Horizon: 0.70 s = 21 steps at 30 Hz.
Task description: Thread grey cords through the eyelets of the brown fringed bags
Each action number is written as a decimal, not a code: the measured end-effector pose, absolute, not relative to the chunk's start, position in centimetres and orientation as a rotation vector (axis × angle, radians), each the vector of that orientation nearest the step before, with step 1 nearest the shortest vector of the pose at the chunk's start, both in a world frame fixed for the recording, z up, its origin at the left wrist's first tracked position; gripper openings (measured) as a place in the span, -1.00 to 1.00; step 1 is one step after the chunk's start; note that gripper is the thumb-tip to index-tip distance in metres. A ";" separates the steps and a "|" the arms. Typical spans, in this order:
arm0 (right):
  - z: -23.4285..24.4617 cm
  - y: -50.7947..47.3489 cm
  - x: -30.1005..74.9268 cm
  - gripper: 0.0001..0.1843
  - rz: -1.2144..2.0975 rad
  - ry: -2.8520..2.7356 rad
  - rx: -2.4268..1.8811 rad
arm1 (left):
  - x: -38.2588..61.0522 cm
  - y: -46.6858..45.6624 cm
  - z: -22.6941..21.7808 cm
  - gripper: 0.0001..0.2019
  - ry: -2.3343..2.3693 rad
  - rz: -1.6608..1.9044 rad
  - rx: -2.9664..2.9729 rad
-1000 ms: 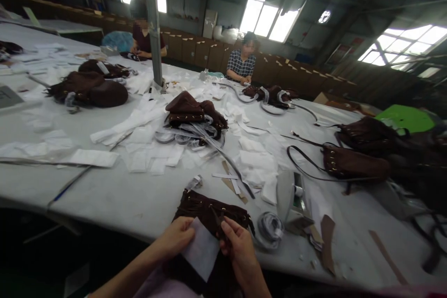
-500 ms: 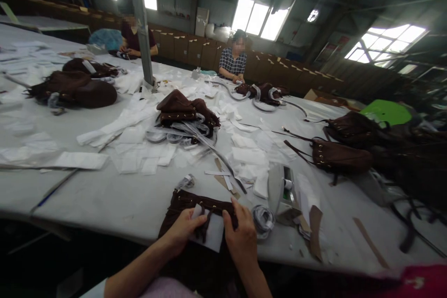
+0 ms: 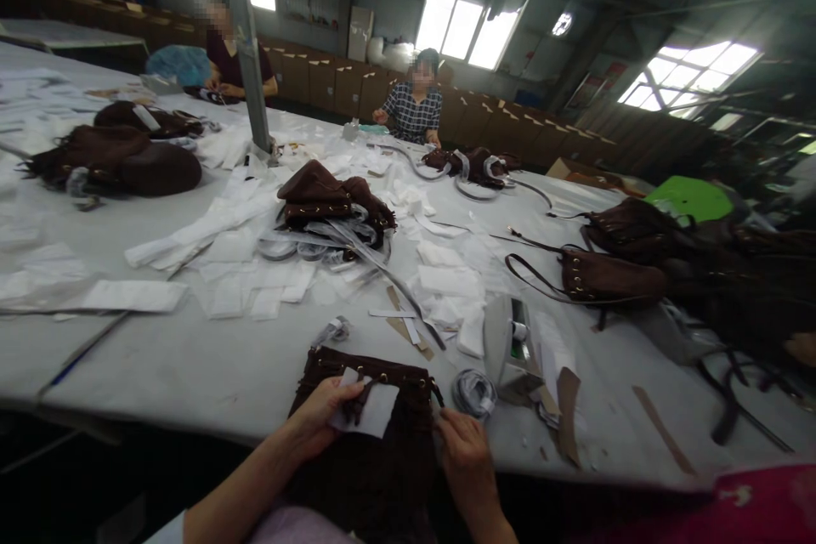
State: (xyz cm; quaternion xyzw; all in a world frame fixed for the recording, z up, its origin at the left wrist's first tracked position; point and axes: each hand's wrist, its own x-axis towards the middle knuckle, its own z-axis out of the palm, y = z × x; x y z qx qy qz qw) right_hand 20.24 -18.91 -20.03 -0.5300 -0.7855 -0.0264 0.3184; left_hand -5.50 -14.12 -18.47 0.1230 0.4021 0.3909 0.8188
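Note:
A dark brown suede bag (image 3: 376, 433) with gold studs lies at the near table edge in front of me. My left hand (image 3: 322, 416) presses a white paper sheet (image 3: 376, 410) against the bag's top, fingers pinched on the sheet and a dark tassel. My right hand (image 3: 468, 450) grips the bag's right upper corner, fingers closed on the rim.
A roll of tape (image 3: 473, 393) and a white dispenser (image 3: 507, 348) stand just right of the bag. White paper scraps and more brown bags (image 3: 331, 200) cover the grey table (image 3: 191, 365). Two people sit at the far side (image 3: 414, 102). Bags pile up at right (image 3: 612, 276).
My right hand slid from the sheet's middle to the bag's right corner. The white sheet now sits higher on the bag, held by my left hand alone.

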 end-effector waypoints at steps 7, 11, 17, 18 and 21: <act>-16.3 -21.3 16.2 -0.57 0.814 -1.310 -1.800 | -5.6 -14.4 -18.1 -0.72 0.823 0.807 0.293; -15.7 -20.2 10.1 -0.48 1.160 -1.291 -1.661 | -5.3 -15.0 -18.0 -0.67 0.825 0.858 0.415; -16.9 -19.1 8.7 -0.71 0.689 -1.523 -1.684 | -4.9 -15.7 -17.6 -0.64 0.850 0.931 0.464; -17.1 -19.1 8.8 -0.73 0.622 -1.572 -1.679 | -4.9 -15.7 -17.6 -0.64 0.859 0.934 0.474; -17.2 -19.2 8.7 -0.73 0.479 -1.674 -1.647 | -4.7 -15.5 -17.9 -0.67 0.939 0.968 0.550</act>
